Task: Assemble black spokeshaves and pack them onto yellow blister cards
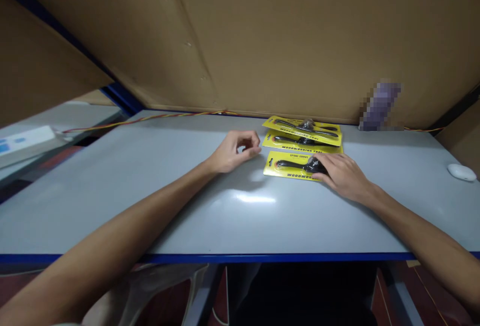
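Note:
A packaged spokeshave on a yellow card marked "SPOKE SHAVE" lies on the grey table. My right hand is closed over the card's right end, fingers across the black tool and thumb along the near edge, hiding that end. Just left of the card, my left hand hovers with curled fingers, a small gap between fingertips and thumb, and nothing held. Behind the held package, more yellow spokeshave packages are stacked unevenly, the top one tilted over those beneath.
The grey table has a blue front edge. A brown board wall rises behind. At right are a white rounded case and a pixelated purple object. A twisted cable runs along the back to a white box.

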A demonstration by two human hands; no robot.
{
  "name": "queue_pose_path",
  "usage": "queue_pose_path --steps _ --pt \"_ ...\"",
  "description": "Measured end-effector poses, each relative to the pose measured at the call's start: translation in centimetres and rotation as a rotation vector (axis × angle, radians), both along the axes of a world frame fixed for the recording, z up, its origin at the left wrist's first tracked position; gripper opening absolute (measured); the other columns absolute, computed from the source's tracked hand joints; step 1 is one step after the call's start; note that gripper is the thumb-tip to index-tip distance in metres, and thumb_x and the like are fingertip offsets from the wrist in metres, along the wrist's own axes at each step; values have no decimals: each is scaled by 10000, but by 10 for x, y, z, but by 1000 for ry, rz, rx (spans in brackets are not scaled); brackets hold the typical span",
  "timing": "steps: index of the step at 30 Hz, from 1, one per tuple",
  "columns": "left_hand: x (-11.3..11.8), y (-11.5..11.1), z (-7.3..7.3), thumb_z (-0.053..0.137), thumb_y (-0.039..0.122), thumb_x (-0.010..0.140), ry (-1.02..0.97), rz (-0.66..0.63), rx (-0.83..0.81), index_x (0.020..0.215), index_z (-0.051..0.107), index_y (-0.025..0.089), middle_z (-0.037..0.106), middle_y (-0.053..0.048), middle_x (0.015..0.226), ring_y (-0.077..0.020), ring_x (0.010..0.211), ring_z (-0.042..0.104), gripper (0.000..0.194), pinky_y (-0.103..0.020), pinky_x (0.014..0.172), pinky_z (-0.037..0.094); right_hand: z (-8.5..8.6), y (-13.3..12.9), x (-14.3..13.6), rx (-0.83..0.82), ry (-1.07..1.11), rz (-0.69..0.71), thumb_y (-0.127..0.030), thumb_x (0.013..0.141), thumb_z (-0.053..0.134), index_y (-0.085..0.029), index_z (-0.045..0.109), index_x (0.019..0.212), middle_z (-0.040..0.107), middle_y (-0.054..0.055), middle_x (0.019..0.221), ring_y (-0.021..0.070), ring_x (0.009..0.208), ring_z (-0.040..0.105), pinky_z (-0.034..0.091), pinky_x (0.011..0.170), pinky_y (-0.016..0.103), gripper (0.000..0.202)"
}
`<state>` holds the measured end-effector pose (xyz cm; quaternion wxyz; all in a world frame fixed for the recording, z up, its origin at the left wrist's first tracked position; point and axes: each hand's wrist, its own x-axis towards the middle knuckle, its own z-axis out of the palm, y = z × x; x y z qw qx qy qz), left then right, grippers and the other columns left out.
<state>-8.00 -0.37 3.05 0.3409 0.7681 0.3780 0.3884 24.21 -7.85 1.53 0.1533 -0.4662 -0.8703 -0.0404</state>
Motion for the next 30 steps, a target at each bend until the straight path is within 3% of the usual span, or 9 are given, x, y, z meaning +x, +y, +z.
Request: queue_pose_path --steps 4,7,10,16,21,26,30 --pt "12 -5 1 697 435 747 -411 106 -359 847 607 208 642 -4 767 -142 646 582 263 -211 519 419 -1 -3 -3 157 134 41 -458 999 647 -164 663 1330 769 127 1255 310 1112 741 588 956 483 443" --pt "21 -15 -3 604 512 813 -520 -88 -714 954 673 187 746 -83 886 -258 864 720 360 -342 698 597 -1 -4 -4 264 264 76 -484 967 690 -197 699 1308 775 111 1252 287 1138 740 594 971 467 446" --pt "30 -28 -10 555 432 882 -561 -236 -910 1009 701 147 786 -134 993 -329 1020 741 345 -493 876 633 1 -8 -7 312 323 87 -475 920 737 -223 735 1259 792 90 1211 277 1093 755 601 965 466 423" --pt "42 -33 -21 630 256 936 -546 -179 -913 1132 716 105 786 -171 1141 -309 1084 753 262 -459 958 646 6 -13 -11 247 211 62 -376 925 687 -156 678 1351 723 151 1339 307 1140 727 610 957 491 479" --pt "39 -23 -15 698 199 907 -481 3 -895 1115 735 74 801 -180 1066 -265 912 792 246 -341 794 689 4 -7 -14 170 212 53 -444 950 705 -150 722 1268 752 152 1279 314 1127 733 610 967 505 434" --pt "37 -19 -8 681 331 937 -536 108 -815 1060 718 112 803 -137 923 -247 785 784 254 -318 630 677 1 -5 -22 106 298 28 -450 958 696 -201 720 1288 752 113 1303 291 1189 720 582 1044 494 414" --pt "33 -7 -5 576 371 987 -550 176 -746 982 676 133 784 -112 855 -249 759 767 258 -363 646 666 4 -6 -28 80 329 -15 -455 954 698 -240 725 1283 752 86 1310 279 1196 719 582 1046 487 394"
